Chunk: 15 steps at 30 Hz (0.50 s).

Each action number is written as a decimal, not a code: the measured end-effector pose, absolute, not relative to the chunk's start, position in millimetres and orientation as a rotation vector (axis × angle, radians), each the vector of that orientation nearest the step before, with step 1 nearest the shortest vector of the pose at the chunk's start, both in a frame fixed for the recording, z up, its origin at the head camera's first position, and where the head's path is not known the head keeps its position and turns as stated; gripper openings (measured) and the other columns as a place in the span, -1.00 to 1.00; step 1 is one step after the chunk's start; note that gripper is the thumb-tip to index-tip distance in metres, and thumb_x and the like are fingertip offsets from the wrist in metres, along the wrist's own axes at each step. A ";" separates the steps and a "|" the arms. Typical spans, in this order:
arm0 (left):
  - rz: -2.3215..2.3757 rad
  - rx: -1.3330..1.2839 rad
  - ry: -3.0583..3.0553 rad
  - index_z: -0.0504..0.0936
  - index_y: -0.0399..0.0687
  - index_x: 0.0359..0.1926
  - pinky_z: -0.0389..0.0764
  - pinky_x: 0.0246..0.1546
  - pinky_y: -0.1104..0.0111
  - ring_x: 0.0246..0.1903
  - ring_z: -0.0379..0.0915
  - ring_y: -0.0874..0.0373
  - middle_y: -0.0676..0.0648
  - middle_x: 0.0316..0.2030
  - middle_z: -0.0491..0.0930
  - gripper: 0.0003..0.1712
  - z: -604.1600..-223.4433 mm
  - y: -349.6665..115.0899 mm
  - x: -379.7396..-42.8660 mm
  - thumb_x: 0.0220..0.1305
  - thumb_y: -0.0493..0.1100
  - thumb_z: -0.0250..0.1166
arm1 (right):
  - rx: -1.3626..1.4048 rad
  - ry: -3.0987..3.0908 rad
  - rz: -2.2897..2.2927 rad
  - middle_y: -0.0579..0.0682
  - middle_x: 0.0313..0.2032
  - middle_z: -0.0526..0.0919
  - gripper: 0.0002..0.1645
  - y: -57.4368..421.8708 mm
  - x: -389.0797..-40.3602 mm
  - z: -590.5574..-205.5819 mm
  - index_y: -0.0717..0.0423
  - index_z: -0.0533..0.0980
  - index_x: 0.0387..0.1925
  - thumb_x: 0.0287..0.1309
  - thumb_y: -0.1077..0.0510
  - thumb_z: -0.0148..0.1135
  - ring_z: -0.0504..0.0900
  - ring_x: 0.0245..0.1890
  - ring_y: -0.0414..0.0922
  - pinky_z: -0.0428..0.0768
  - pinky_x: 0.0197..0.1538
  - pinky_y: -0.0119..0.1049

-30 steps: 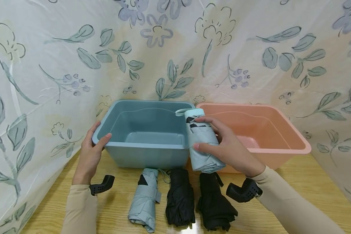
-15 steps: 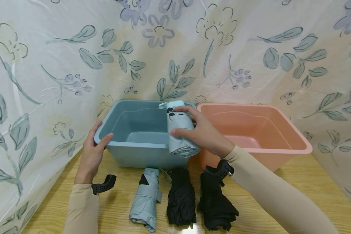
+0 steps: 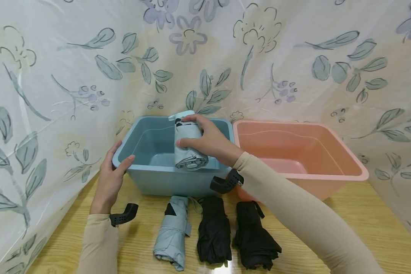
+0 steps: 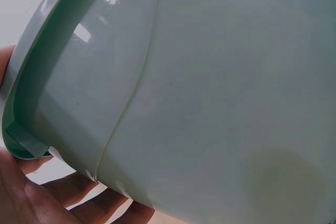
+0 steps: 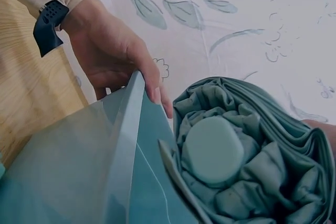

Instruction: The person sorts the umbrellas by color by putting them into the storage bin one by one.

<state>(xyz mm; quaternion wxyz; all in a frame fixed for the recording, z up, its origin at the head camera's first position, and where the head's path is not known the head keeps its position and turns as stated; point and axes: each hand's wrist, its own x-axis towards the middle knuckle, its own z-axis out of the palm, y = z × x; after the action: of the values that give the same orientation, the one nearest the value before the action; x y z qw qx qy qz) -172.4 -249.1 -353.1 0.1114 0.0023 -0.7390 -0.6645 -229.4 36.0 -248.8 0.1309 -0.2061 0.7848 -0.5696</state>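
A folded light blue umbrella (image 3: 188,146) with a pale cap and wrist loop is gripped by my right hand (image 3: 209,139) over the blue bin (image 3: 178,182). The right wrist view shows the round pale end of this umbrella (image 5: 215,150) close up, amid its folds. My left hand (image 3: 111,177) holds the bin's left rim, thumb over the edge and fingers round the outside; in the left wrist view its fingers (image 4: 73,190) lie against the wall. On the table before the bin lie another light blue umbrella (image 3: 172,236) and two black umbrellas, one (image 3: 214,232) beside the other (image 3: 255,236).
A pink bin (image 3: 294,152) stands right of the blue one, rims close together. Both rest on a wooden table (image 3: 140,228). A floral curtain (image 3: 205,57) hangs behind and along the sides. Each wrist wears a black camera mount (image 3: 125,215).
My right hand has carried the light blue umbrella leftward, from between the two bins to over the blue bin. My left hand has stayed on the rim.
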 end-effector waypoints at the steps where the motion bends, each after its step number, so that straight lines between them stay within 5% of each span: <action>1: -1.946 0.006 -2.174 -0.04 0.13 0.63 0.35 0.11 0.60 0.46 -0.03 -0.09 -0.16 0.56 -0.07 -0.13 -353.2 -249.2 -172.4 0.49 -0.01 0.22 | -0.603 2.274 -1.656 0.08 0.06 0.53 -0.26 32.8 -231.3 -249.7 -0.18 0.33 0.37 0.23 0.06 0.45 0.61 -0.06 0.04 0.65 -0.09 -0.10; 4: -1.945 0.007 -2.183 -0.05 0.14 0.63 0.34 0.16 0.55 0.46 -0.02 -0.09 -0.15 0.56 -0.06 -0.12 -353.3 -248.9 -172.7 0.49 -0.01 0.22 | -0.611 2.274 -1.654 0.07 0.08 0.50 -0.27 24.2 -236.3 -252.3 -0.15 0.34 0.36 0.23 0.08 0.45 0.59 -0.04 0.04 0.64 -0.08 -0.11; 11: -1.931 0.021 -2.186 -0.06 0.12 0.64 0.12 0.41 -0.08 0.47 -0.03 -0.11 -0.15 0.56 -0.06 -0.11 -352.5 -247.7 -173.3 0.49 -0.01 0.22 | -0.587 2.301 -1.631 0.06 0.12 0.46 -0.25 8.8 -246.6 -255.7 -0.13 0.34 0.38 0.21 0.06 0.45 0.56 -0.02 0.04 0.63 -0.08 -0.12; 15: -1.922 0.022 -2.186 -0.07 0.12 0.64 0.11 0.40 -0.14 0.47 -0.03 -0.14 -0.16 0.56 -0.06 -0.11 -352.9 -248.5 -173.0 0.49 0.00 0.21 | -0.570 2.298 -1.629 0.07 0.13 0.46 -0.24 0.4 -253.3 -257.0 -0.11 0.33 0.38 0.22 0.06 0.44 0.57 -0.02 0.04 0.64 -0.08 -0.14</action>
<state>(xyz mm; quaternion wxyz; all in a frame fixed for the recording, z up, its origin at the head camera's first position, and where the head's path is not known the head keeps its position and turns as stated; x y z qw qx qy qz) -173.0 -248.5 -352.9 0.1150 0.0074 -0.7461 -0.6558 -253.3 0.4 -257.0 0.1333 -0.1964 0.7925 -0.5617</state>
